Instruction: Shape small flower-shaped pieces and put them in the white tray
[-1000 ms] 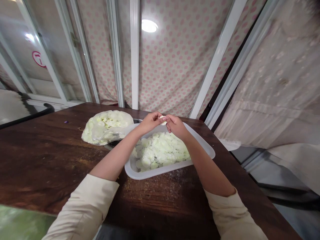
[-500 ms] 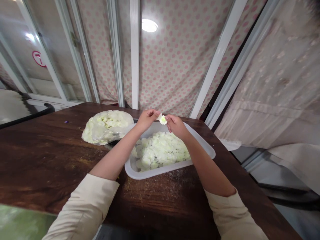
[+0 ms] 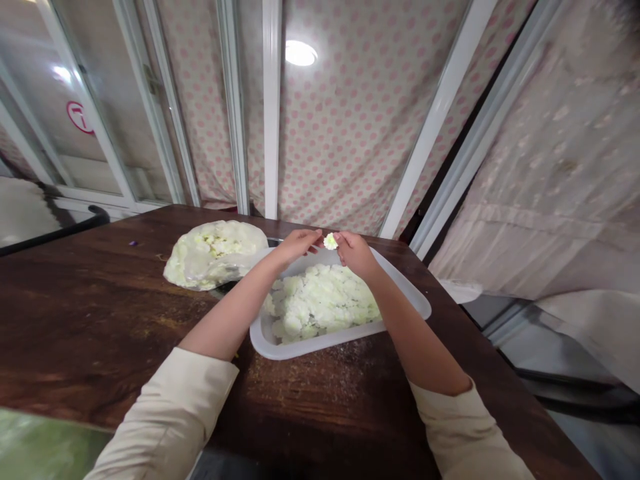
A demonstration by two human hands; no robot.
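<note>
While between left hand [image 3: 296,245] and right [image 3: 354,253], cauliflower floret [image 3: 330,241]

Pretty plain look here: you're wearing a cream long-sleeved top [image 3: 145,433] in a soft, matte fabric. The left sleeve [image 3: 183,393] and right sleeve [image 3: 457,427] both end around the elbow, all bunched up with loose creases. Past those, your forearms [image 3: 235,307] are bare, and so are your left hand [image 3: 295,248] and right hand [image 3: 356,256].
</note>
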